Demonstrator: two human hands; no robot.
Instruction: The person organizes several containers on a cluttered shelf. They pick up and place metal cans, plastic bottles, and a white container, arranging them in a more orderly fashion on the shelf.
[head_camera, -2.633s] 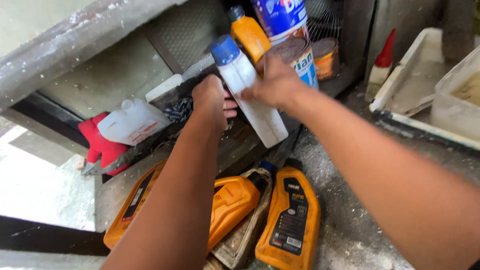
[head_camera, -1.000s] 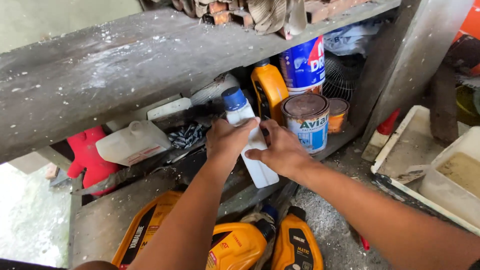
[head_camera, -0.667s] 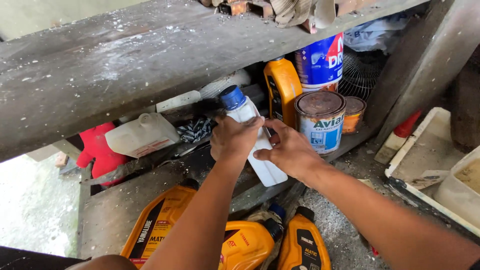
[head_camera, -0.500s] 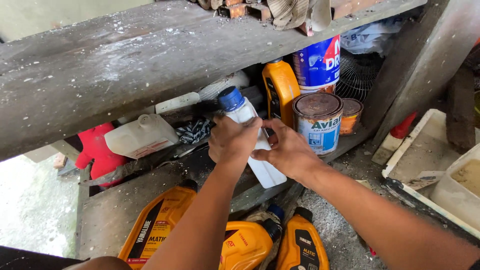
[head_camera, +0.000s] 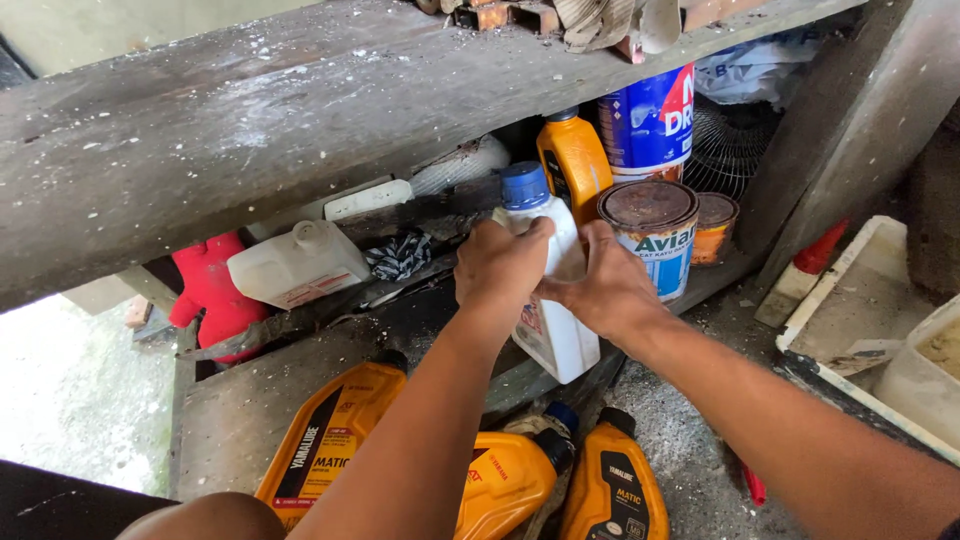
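Note:
A white plastic bottle (head_camera: 558, 335) with a blue cap (head_camera: 524, 186) stands tilted on the lower shelf ledge, under a thick weathered wooden shelf (head_camera: 250, 130). My left hand (head_camera: 497, 262) wraps the bottle's upper body from the left. From the right, my right hand (head_camera: 600, 290) grips its middle. Both hands cover most of the bottle's shoulder and label.
An orange bottle (head_camera: 574, 160), a blue-and-white paint can (head_camera: 652, 118), a rusty-lidded can (head_camera: 649, 232) and a smaller can (head_camera: 711, 226) stand behind. A white jug (head_camera: 297, 265) lies at left beside a red object (head_camera: 208, 285). Three orange oil bottles (head_camera: 335, 440) lie below. White trays (head_camera: 870, 300) sit at right.
The view has shifted: the shelf and cans now sit higher and farther. Both hands stayed on the white bottle, which has come down a little toward the ledge.

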